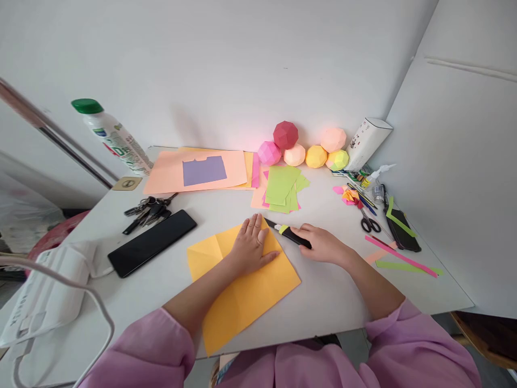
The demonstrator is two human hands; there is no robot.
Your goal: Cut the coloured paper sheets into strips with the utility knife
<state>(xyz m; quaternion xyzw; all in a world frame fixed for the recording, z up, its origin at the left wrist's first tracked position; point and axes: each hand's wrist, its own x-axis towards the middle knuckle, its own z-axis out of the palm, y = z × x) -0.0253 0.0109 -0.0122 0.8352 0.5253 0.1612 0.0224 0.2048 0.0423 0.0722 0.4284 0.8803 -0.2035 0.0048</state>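
Observation:
A creased sheet of orange-yellow paper [226,318] lies at a slant on the white table, its near corner at the front edge. My left hand [254,247] rests flat on it, fingers stretched toward the far edge and thumb out to the right. In my right hand [319,242] is a utility knife [294,235] with a black and lime-green handle, fingers wrapped round it. The blade points left and lies at the paper's far right corner, near my left fingertips. Whether the blade is inside a fold I cannot tell.
Behind stand several faceted paper balls [285,134], green paper pieces [281,186] and peach sheets [165,172]. To the left are a black phone [152,243], keys [148,211], a white bottle [117,137] and a power strip [48,291]. Scissors [369,223] and paper strips [404,257] lie right.

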